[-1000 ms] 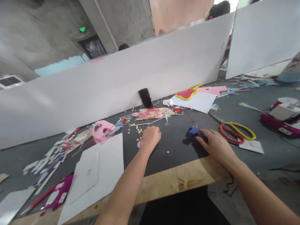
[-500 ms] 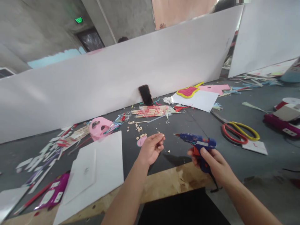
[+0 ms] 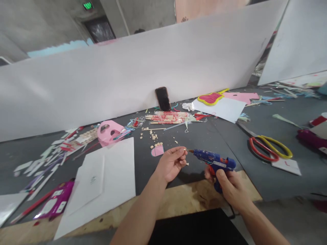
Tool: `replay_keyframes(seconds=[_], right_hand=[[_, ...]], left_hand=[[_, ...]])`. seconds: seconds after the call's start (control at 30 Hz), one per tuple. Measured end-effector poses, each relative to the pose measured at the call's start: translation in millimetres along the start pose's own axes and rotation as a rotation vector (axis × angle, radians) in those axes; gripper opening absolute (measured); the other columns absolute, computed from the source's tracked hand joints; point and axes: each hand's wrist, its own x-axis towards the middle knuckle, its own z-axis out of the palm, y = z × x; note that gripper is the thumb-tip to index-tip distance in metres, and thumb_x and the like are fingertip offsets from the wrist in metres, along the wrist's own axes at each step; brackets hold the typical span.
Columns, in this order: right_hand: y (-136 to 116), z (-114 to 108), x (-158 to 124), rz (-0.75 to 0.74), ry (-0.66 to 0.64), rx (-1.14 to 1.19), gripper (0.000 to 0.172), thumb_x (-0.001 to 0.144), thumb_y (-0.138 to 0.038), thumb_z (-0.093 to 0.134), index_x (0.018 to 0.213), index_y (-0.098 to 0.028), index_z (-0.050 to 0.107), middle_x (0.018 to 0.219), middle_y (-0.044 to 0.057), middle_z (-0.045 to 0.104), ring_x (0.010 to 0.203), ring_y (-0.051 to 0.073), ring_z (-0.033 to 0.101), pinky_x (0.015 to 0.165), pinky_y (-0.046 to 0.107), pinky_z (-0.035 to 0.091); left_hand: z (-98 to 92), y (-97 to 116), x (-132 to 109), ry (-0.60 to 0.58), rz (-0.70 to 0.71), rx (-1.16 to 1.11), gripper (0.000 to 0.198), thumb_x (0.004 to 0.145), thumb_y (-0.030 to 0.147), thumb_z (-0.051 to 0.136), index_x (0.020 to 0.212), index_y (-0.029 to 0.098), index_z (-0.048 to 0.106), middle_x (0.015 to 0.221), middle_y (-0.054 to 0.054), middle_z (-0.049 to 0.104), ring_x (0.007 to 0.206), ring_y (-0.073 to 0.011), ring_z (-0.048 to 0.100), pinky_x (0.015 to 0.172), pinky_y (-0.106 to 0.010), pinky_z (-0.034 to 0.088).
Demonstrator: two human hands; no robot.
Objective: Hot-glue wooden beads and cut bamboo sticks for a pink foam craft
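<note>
On the head view I have the left hand (image 3: 172, 165) near centre, its fingers pinched on a small pale piece (image 3: 185, 149). At its 3 o'clock, the right hand (image 3: 228, 183) grips a blue glue gun (image 3: 213, 159), nozzle pointing to 9 o'clock, right at that piece; I can't tell whether they touch. From the left hand, a pink cutout (image 3: 157, 150) lies on the desk (image 3: 204, 136) at 10 o'clock, wrapped sticks (image 3: 167, 117) at 12, and scissors (image 3: 264, 146) at 2–3 o'clock.
</note>
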Motion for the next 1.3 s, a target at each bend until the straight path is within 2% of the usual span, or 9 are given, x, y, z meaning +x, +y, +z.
replay_keyframes(seconds=[0.47,0.8,1.3], right_hand=[[2.1,0.9,2.1,-0.019,-0.017,-0.007,0.048,0.094,-0.051,0.034,0.067,-0.018,0.056,0.062,0.003,0.055,0.056,0.013,0.049,0.053,0.024,0.038],[-1.7,-0.3,3.4,-0.015,0.010,-0.098,0.052,0.091,-0.055,0.034,0.061,-0.018,0.054,0.058,0.004,0.055,0.052,0.013,0.049,0.050,0.024,0.039],[-1.6,0.0,4.7,-0.016,-0.019,-0.102,0.050,0.092,-0.054,0.034,0.062,-0.018,0.053,0.058,0.003,0.052,0.052,0.013,0.046,0.049,0.025,0.038]], left_hand=[[-0.9,-1.3,0.6,0.020,0.005,0.017,0.027,0.055,0.020,0.086,0.074,0.010,0.070,0.064,-0.003,0.064,0.053,-0.0042,0.050,0.050,-0.016,0.040],[-0.1,-0.8,0.6,0.021,0.009,0.024,0.026,0.055,0.020,0.086,0.072,0.010,0.070,0.064,-0.003,0.064,0.052,-0.0039,0.049,0.049,-0.016,0.039],[-1.4,-1.7,1.9,0.031,0.029,0.029,0.026,0.056,0.021,0.086,0.073,0.010,0.070,0.063,-0.003,0.063,0.054,-0.0046,0.048,0.049,-0.016,0.037]])
